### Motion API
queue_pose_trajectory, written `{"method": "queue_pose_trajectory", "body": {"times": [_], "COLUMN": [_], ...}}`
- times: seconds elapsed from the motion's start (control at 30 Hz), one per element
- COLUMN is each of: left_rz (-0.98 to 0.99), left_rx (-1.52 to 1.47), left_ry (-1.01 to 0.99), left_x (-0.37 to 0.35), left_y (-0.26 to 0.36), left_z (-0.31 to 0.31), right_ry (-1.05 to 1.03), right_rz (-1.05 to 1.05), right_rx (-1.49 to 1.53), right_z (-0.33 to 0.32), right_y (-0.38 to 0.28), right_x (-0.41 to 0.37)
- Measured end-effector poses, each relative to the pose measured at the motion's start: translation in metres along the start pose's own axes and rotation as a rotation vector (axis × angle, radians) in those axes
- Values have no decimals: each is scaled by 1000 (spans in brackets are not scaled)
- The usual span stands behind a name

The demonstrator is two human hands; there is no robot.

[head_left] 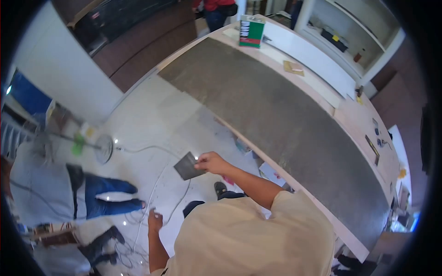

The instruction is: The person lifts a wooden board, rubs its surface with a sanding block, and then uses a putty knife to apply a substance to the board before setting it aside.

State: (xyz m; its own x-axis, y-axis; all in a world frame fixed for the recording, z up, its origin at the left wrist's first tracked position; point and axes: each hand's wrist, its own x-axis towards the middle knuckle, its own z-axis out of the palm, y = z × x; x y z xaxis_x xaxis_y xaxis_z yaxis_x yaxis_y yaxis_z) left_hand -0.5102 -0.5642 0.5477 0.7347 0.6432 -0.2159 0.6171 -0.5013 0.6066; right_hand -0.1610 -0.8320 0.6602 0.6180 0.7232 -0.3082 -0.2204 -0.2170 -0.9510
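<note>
Sheet: dark grey, thin, roughly square, seen at centre of frame over the pale floor. It is pinched at its right-hand corner by the right hand, thumb on top, so the sheet extends leftward and slightly downward from the grip. No long axis can be made out.

Left hand: lower in the frame, well apart from the sheet, beside a white cable. Fingers are curled; whether anything is held cannot be told. The right hand is much the nearer.

Slab: long, dark grey, running from upper centre to lower right; a green can is stood by its far end.

Another person is seen at left, partly cut off. The sheet's surface texture is too blurred to read.
</note>
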Motion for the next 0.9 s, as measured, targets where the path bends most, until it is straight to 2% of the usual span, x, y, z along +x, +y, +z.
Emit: {"method": "queue_pose_trajectory", "body": {"times": [0.03, 0.07, 0.1, 0.13, 0.2, 0.23, 0.37, 0.43, 0.47, 0.5, 0.53, 0.63, 0.7, 0.73, 0.83, 0.9], "left_rz": [-127, -185, -255, -184, -143, -152, -178, -160, -178, -435, -46, 7, -12, -233, 410, -77], "left_rx": [-10, -51, -7, 114, 57, 96, 114, 74, -25, -604, 84, 39, -72, -259, 262, -200], "left_ry": [-165, -224, -355, -483, -752, -782, -757, -703, -658, -784, -506, -286, -237, -131, -293, -249], "left_x": [3, 18, 28, 18, 30, 35, 117, 188, 235, 279, 319, 419, 469, 484, 536, 549], "left_y": [2, -73, -108, -72, -144, -150, -162, -171, -175, -183, -170, -125, -93, -69, -45, -39], "left_z": [-4, 25, 41, 22, 41, 32, -16, -41, -53, -60, -80, -118, -138, -135, -128, -100], "right_ry": [15, 25, 32, 70, 228, 346, 603, 688, 746, 802, 859, 895, 964, 995, 1143, 1182], "right_rz": [-16, -36, -58, -83, -115, -117, -292, -368, -391, -407, -416, -464, -511, -533, -591, -581], "right_rx": [17, 35, 54, 76, 97, 96, 573, 627, 655, 683, 714, 706, 771, 799, 901, 875], "right_z": [-7, -15, -25, -41, -76, -93, -174, -208, -222, -235, -248, -299, -331, -347, -396, -442], "right_y": [-20, -40, -55, -59, -89, -109, -140, -161, -173, -185, -193, -204, -217, -223, -246, -254], "right_x": [19, 39, 60, 82, 118, 125, 167, 173, 181, 186, 192, 218, 244, 256, 299, 327]}}
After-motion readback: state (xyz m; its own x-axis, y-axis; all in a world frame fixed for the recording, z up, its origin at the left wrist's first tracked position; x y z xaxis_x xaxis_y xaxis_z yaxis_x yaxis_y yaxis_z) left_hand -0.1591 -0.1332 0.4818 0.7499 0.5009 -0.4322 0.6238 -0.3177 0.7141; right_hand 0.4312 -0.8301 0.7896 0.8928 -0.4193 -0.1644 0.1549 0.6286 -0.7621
